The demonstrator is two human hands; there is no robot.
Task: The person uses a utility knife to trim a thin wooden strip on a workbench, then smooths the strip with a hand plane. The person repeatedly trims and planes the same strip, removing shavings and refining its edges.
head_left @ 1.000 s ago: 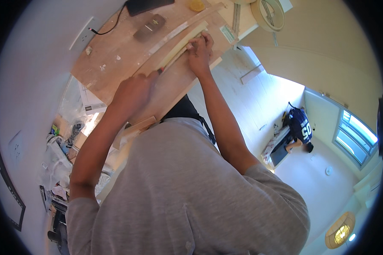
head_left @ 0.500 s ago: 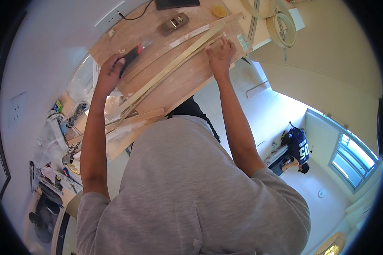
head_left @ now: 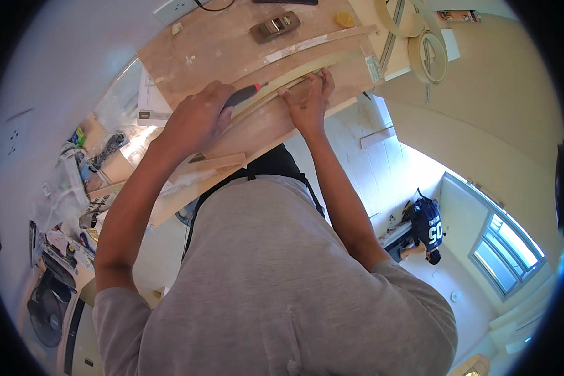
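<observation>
My left hand (head_left: pixel 197 119) is closed around a tool with a dark handle and a red tip (head_left: pixel 243 95), its point laid against a long pale wooden strip (head_left: pixel 307 69). That strip lies across a wooden workbench (head_left: pixel 213 44). My right hand (head_left: pixel 308 103) presses flat on the strip a little right of the tool, fingers spread along the wood. A second, paler strip (head_left: pixel 319 41) lies parallel farther back on the bench.
A dark hand plane (head_left: pixel 274 26) and a yellow block (head_left: pixel 343 19) rest at the bench's back. Rolls of tape (head_left: pixel 429 56) hang at right. Cluttered bags and tools (head_left: pixel 88 163) lie left, with a fan (head_left: pixel 47 316) below. Another person (head_left: pixel 427 229) crouches on the floor at right.
The view has tilted so the bench sits closer to the centre. My left hand has moved right along the strip with the tool; my right hand has shifted down onto the strip.
</observation>
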